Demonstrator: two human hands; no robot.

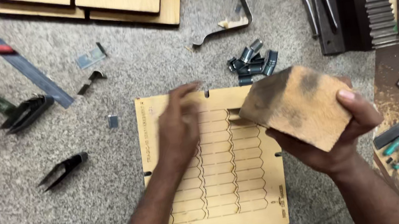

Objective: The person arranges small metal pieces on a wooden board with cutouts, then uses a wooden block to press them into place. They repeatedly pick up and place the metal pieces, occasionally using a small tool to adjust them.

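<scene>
Granite top w/ tools scattered about. Plywood board, laser-cut w/ slot pattern, lies flat in front of the person. Wood block, dirty-faced, is raised over the board's top right corner, gripped in right hand, fingers wrapped round its edges. Left hand rests on the board, fingers loose and blurred, holding nothing. Steel strips sit just beyond the board. Risk: block comes down off-square, could dent ply or catch left fingers nearby.
</scene>
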